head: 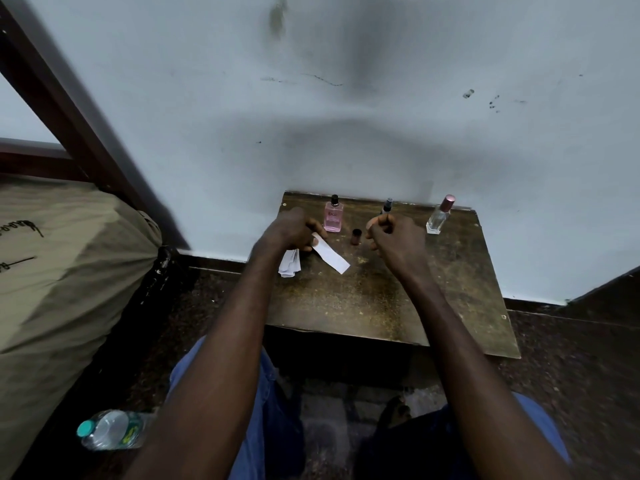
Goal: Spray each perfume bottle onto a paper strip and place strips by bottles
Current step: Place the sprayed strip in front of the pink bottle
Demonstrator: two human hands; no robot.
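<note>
Paper strip (pixel 330 258) in left grip (pixel 292 230), dark spray bottle (pixel 387 206) in right grip (pixel 394 237)

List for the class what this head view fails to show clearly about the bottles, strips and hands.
- Dark bottle: its body is hidden by the right hand; only the sprayer shows.
- Pink bottle: the label print is too small to read.
- Stack of strips: partly under the left hand, so they cannot be counted.
- Paper strip: any spray mark is too faint to see.

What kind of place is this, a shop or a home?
Probably a plain room at home, not a shop: a small worn table stands against a marked wall, with a stuffed sack and a water bottle on the floor.
</note>
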